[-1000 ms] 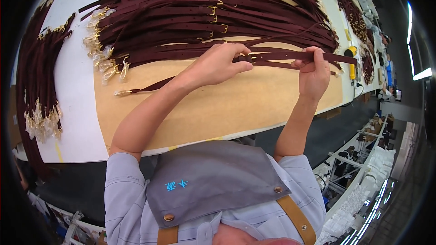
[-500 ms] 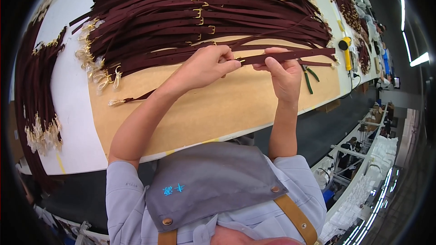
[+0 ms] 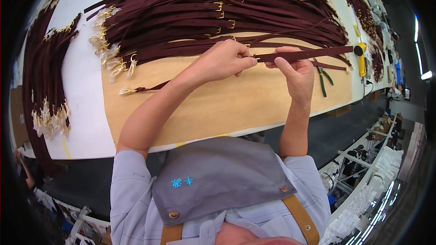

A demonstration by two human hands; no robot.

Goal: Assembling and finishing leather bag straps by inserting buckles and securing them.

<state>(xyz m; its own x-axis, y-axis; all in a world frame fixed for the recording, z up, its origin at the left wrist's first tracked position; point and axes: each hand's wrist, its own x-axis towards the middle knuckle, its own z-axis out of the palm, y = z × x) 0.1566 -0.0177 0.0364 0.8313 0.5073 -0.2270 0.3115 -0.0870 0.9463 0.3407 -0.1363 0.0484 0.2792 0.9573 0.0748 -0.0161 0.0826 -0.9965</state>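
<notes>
Maroon strap [image 3: 324, 53] runs toward two o'clock; the left hand [image 3: 227, 61], at twelve, pinches it and mostly hides its buckle [image 3: 256, 57]; the right hand [image 3: 297, 75] grips it nearer that buckle than a second ago. Green pliers [image 3: 322, 84], then unseen, show beyond, tips hard to make out. Blue characters [image 3: 182, 181] mark the apron [image 3: 227, 165] at six.

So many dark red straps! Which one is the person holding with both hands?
The strap gripped near its gold buckle by the left hand, its free end pointing right past the right hand; the piled straps beyond lie unheld.
</notes>
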